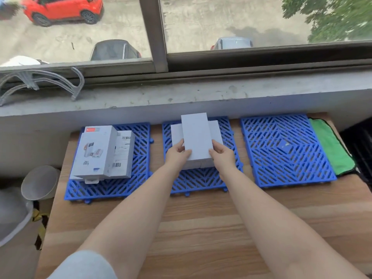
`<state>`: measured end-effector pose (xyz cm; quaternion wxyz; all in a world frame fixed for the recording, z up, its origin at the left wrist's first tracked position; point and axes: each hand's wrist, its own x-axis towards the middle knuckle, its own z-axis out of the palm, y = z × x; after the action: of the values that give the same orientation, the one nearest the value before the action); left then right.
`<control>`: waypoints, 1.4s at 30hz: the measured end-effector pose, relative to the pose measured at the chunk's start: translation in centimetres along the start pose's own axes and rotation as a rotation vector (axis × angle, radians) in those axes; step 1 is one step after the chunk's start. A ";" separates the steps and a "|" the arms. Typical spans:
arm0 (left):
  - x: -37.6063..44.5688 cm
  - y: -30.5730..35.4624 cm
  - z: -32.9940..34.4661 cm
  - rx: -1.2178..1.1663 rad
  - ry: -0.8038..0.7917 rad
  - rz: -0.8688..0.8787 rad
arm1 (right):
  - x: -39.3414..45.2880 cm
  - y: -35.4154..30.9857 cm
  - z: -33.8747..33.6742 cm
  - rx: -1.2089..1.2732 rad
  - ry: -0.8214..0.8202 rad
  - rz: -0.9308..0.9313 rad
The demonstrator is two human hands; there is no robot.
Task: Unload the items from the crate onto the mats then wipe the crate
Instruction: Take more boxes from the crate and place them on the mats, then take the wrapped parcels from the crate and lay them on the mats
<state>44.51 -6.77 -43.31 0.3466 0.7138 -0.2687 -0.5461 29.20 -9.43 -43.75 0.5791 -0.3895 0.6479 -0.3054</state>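
Both hands on it: left hand (178, 153) and right hand (221, 153) pinch the white box (196, 135) between them, over the stacked boxes (198, 164) on the middle mat (201, 182). Set it off-centre and that stack could topple forward.

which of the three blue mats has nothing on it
The right mat, beside the green cloth; the left mat and middle mat both hold white boxes.

We see a wooden table (201, 228) near us; a grey concrete sill (201, 93) beyond; a daylit window (241, 23) overlooking parked cars (62, 9).
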 end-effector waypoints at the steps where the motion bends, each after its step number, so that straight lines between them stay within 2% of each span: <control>1: 0.2 0.0 0.0 0.001 0.004 -0.006 | 0.0 0.1 0.0 -0.007 0.002 -0.008; 5: 0.1 -0.1 -0.4 0.046 0.034 -0.027 | 0.0 0.2 -0.2 -0.090 -0.014 -0.034; 9: -1.0 0.2 -1.3 0.221 0.033 0.080 | -0.2 -0.3 -0.7 -0.201 -0.039 -0.029; 11: -1.8 0.4 -1.9 0.388 0.033 0.188 | -0.9 -0.8 -0.8 -0.246 -0.044 -0.064; 14: -3.2 0.8 -2.4 0.841 0.057 0.460 | -2.2 -1.8 -0.6 -0.375 -0.083 -0.127; 17: -4.5 0.8 -2.5 1.184 0.070 0.657 | -3.9 -2.7 -0.7 -0.681 -0.167 -0.267; 20: -5.6 1.2 -2.9 1.391 0.063 0.766 | -5.9 -2.6 -1.6 -1.013 -0.146 -0.450; 23: -5.9 2.1 -3.8 1.540 0.069 0.848 | -8.2 -1.9 -3.4 -1.179 -0.040 -0.550; 28: -7.0 5.2 -2.3 1.620 0.034 0.969 | -11.6 -2.7 -7.1 -1.301 0.046 -0.499; 34: -11.2 8.6 4.4 1.569 -0.036 1.250 | -16.4 -5.7 -14.3 -1.361 0.250 -0.393; 39: -16.1 9.4 11.2 1.588 -0.212 1.361 | -21.6 -4.1 -19.1 -1.274 0.495 -0.285; 42: -19.4 9.0 15.0 1.615 -0.259 1.442 | -24.6 -1.8 -21.9 -1.208 0.567 -0.201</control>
<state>24.94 -0.50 -27.18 -0.0165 0.3425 -0.9379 0.0521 8.46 9.55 -26.53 0.0360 -0.6080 0.7925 -0.0322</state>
